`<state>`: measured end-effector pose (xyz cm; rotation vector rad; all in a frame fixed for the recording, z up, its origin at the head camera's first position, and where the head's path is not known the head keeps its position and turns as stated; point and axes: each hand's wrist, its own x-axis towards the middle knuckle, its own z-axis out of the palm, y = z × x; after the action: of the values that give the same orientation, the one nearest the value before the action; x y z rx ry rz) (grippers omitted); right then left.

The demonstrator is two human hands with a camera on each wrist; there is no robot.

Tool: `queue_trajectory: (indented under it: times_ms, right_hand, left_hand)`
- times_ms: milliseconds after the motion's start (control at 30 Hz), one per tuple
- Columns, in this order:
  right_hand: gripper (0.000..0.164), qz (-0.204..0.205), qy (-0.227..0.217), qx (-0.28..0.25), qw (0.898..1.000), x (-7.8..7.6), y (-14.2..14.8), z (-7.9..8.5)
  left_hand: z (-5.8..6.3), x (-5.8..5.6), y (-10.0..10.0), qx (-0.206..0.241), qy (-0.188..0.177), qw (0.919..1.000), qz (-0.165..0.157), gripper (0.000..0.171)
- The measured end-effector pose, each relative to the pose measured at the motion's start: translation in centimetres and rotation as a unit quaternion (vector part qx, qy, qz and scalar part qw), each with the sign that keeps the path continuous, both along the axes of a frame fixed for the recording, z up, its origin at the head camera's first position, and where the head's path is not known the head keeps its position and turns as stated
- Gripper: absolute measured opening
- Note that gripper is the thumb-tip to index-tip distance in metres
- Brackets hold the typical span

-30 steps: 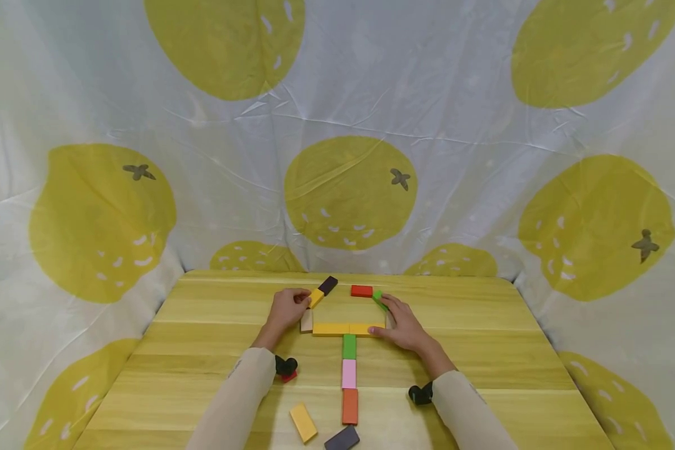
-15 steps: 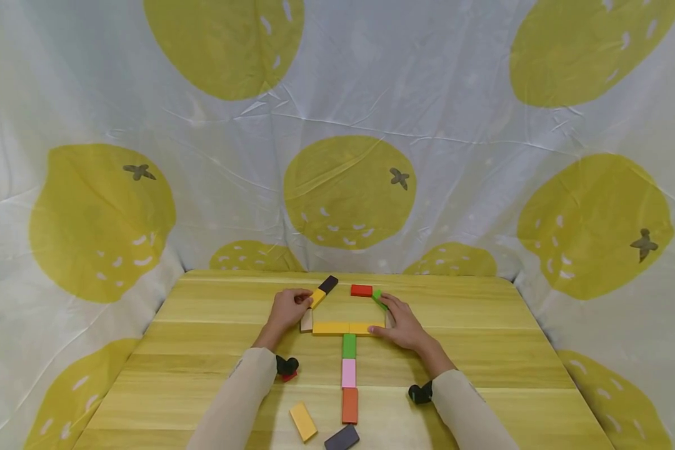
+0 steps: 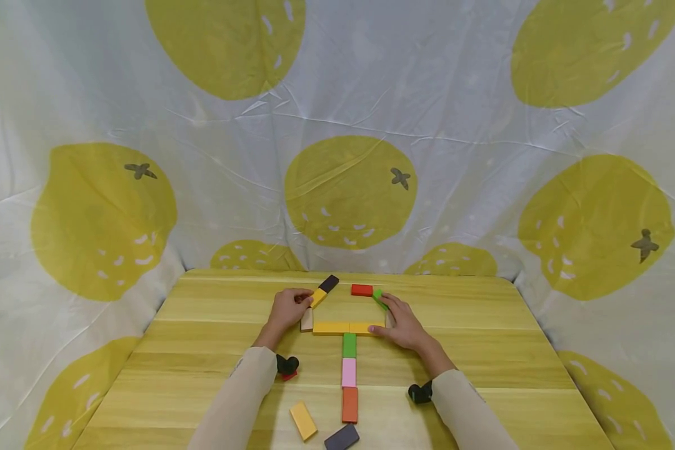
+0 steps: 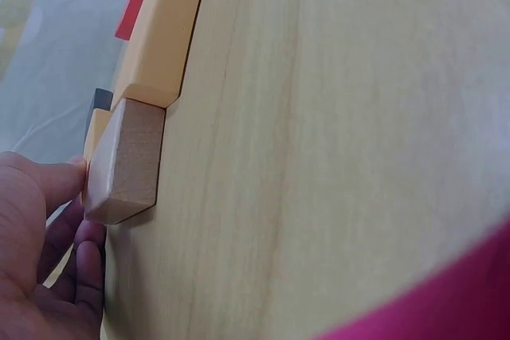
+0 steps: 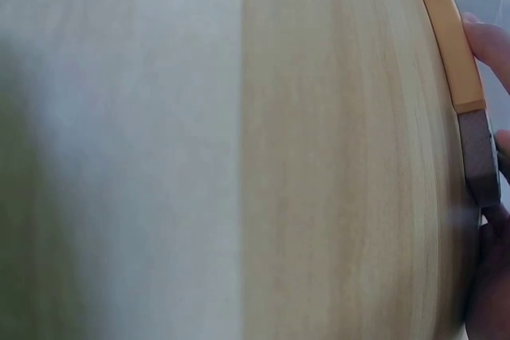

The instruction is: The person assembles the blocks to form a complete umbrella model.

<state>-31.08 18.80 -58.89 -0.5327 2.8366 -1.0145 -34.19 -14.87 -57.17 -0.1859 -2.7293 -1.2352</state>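
In the head view, my left hand [image 3: 288, 309] pinches the near end of a slanted yellow block [image 3: 319, 297]. A dark block [image 3: 329, 284] continues that line, and a plain wood block [image 3: 306, 321] lies just below; the left wrist view shows the thumb close beside this wood block [image 4: 126, 161]. My right hand [image 3: 406, 326] spreads over the right side: fingers touch a slanted green block [image 3: 379, 298], the thumb rests at a lying yellow block [image 3: 360, 329]. Under that hand, another plain wood block [image 3: 390, 319] is partly hidden. A red block [image 3: 362, 290] lies at the back.
Below the yellow row runs a column of green [image 3: 349, 345], pink [image 3: 349, 372] and orange-red [image 3: 350, 405] blocks. Loose yellow [image 3: 304, 421] and dark [image 3: 342, 437] blocks lie nearest me. A red block [image 3: 289, 375] is partly hidden by the left wrist camera. Lemon-print cloth [image 3: 349, 194] surrounds the table.
The left hand and its yellow block have shifted very slightly, bringing the yellow and dark blocks a touch up and right. The right hand stays in place.
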Motion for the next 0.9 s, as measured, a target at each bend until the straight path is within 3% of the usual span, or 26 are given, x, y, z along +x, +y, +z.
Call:
queue_trajectory:
  times_ms: [600, 900]
  right_hand:
    - [0.092, -0.004, 0.003, -0.002, 1.000, 0.14, -0.17, 0.02]
    - [0.093, -0.004, 0.000, -0.009, 1.000, 0.32, -0.22, 0.15]
  left_hand:
    - [-0.60, -0.21, -0.10, 0.003, 0.014, 0.9999, 0.007, 0.018]
    - [-0.66, -0.22, -0.05, 0.013, 0.001, 0.9998, 0.015, 0.017]
